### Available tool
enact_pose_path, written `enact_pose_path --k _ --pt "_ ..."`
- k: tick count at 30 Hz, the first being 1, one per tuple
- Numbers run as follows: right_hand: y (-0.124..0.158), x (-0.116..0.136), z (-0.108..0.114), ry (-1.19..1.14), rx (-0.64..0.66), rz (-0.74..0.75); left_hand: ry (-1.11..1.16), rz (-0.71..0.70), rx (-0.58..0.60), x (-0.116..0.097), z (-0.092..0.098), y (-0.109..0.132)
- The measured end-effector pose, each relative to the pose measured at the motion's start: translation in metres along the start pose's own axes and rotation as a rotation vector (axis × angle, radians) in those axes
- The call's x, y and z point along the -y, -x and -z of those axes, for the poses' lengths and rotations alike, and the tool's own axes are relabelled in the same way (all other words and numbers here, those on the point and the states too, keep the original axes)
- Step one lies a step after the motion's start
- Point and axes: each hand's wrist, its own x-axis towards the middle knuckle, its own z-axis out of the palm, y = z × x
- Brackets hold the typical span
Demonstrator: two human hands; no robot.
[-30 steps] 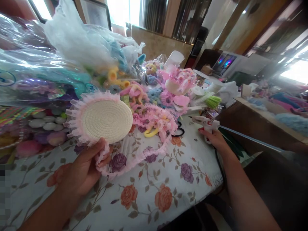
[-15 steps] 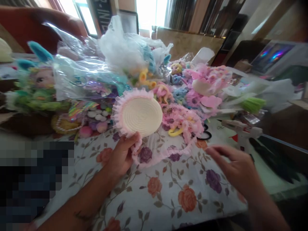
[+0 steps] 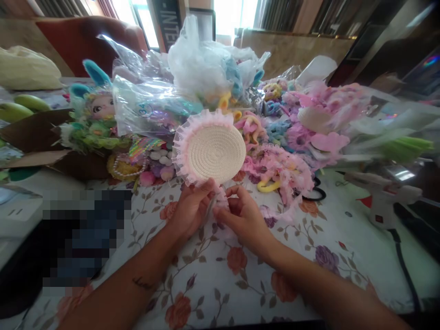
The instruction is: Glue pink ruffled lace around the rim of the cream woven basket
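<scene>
My left hand (image 3: 194, 204) grips the lower edge of a round woven straw disc (image 3: 218, 153), thumb on its front. Pink ruffled lace trim (image 3: 182, 146) runs along the disc's left and top edge; the right edge is bare. My right hand (image 3: 245, 215) pinches the loose run of this trim just below the disc, close to my left fingers. The trim continues right to a pile of pink lace (image 3: 285, 169) on the floral cloth (image 3: 209, 293). A glue gun (image 3: 381, 192) stands at the right, away from both hands.
Black-handled scissors (image 3: 314, 190) lie partly under the lace pile. Plastic bags (image 3: 147, 110), a doll (image 3: 101, 107) with blue ears, and pink decorations (image 3: 319, 114) crowd the back. Pompoms (image 3: 158, 172) lie left of the disc. A cardboard box (image 3: 37, 133) stands at far left.
My right hand has come in from the right, beside the glue gun, to the disc's lower edge and taken hold of the trim. The camera view has turned left.
</scene>
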Motion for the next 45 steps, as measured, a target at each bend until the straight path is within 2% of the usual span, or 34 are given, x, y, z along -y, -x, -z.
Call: enact_pose_path --k 3,5,10,16,22,26,33,45 --pt "0.005 0.003 0.008 -0.072 0.007 0.012 0.066 -0.059 -0.037 0.002 -0.001 -0.002" --pt "0.008 0.006 0.014 -0.017 -0.022 0.033 0.087 -0.057 -0.056 0.002 -0.002 -0.002" --pt "0.010 0.009 0.023 0.201 -0.201 0.109 0.039 0.033 -0.030 0.002 -0.002 0.000" --pt "0.008 0.007 0.025 0.191 -0.326 0.114 0.049 0.035 -0.007 0.005 -0.001 0.000" --pt "0.007 0.009 0.027 0.191 -0.349 0.105 -0.006 0.051 0.034 0.005 0.001 0.000" --pt "0.007 0.010 0.029 0.189 -0.373 0.124 0.026 0.063 0.012 0.005 0.000 0.001" --pt "0.003 0.006 0.031 0.286 -0.448 0.324 0.064 0.073 0.011 0.009 0.005 -0.002" --pt "0.003 0.005 0.031 0.279 -0.383 0.424 0.089 0.093 0.044 0.011 0.008 -0.005"
